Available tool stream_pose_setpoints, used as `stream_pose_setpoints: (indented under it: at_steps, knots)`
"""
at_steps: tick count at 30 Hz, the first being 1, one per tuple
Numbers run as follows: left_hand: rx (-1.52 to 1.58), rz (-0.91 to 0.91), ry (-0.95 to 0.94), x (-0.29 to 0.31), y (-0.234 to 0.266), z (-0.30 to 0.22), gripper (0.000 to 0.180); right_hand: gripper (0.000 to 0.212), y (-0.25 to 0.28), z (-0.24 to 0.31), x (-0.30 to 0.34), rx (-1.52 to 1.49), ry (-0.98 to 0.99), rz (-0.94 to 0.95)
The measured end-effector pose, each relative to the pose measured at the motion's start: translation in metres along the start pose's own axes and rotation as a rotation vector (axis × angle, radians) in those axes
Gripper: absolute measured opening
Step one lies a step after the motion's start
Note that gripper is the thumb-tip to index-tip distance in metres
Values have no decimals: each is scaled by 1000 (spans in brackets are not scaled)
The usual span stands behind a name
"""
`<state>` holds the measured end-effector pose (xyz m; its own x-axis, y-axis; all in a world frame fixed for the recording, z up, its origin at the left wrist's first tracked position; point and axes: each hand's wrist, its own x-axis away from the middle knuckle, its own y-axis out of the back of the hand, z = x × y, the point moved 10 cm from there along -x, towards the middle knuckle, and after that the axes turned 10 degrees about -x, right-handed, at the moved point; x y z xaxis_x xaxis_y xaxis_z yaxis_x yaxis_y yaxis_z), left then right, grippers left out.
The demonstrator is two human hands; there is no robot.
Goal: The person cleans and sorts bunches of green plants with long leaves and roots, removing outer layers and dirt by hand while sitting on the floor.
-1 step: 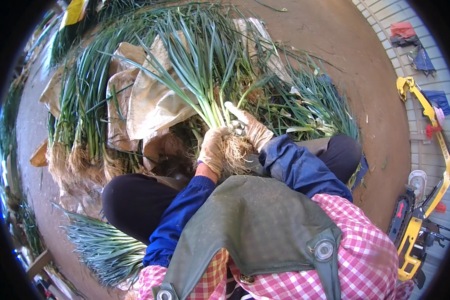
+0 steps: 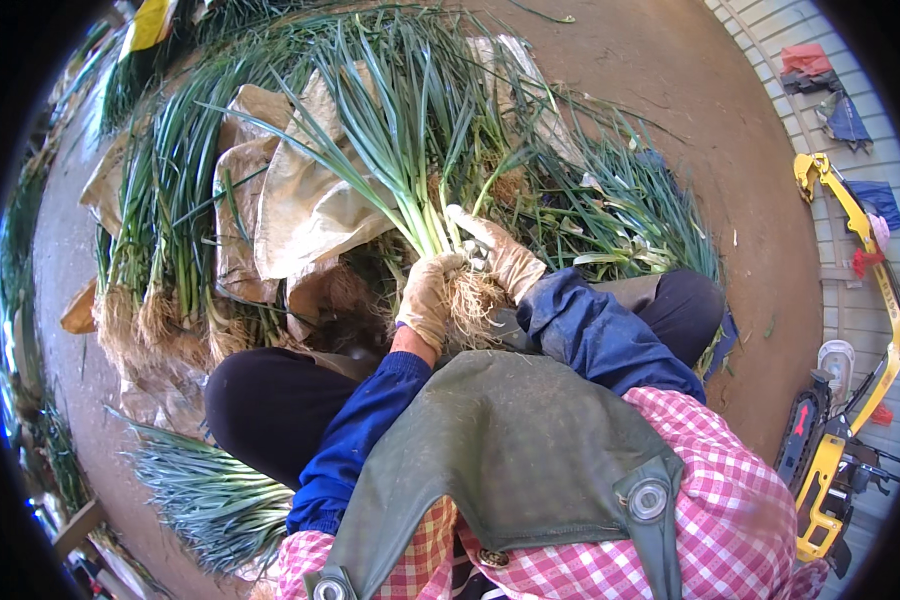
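Observation:
My left hand [image 2: 426,303], in a pale work glove, is closed around the lower stalks of a bunch of spring onions [image 2: 425,205]. Their long green leaves point away from me, and the tangled pale roots [image 2: 475,305] hang toward my lap. On the bunch's right side, just above the roots, my right hand [image 2: 508,260], gloved too, has its fingers bent against the white stalks. A single bent leaf sticks out to the right beside those fingers; whether it is pinched there I cannot tell.
Rooted spring onions [image 2: 160,230] lie in a row on the left, beside crumpled beige sacking [image 2: 315,220]. Loose leaves and trimmings [image 2: 630,215] are heaped at right. Cleaner stalks [image 2: 210,490] lie by my left knee. A yellow toy excavator [image 2: 820,490] stands near the right wall.

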<state>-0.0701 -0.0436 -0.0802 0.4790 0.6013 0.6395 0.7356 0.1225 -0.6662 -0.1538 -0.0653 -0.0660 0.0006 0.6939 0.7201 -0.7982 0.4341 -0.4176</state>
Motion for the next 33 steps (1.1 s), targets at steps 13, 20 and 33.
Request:
stream_pose_setpoints:
  at_steps: [13,20,33]
  knots:
    - [130,58,-54,-5,-21,3,16,19,-17,45,45,-239,278,443]
    - [70,79,65,-8,-11,8,13,28,-44,64,129,-132,265,539]
    - [23,241,31,14,-38,3,22,39,336,273,297,1910,-170,-966]
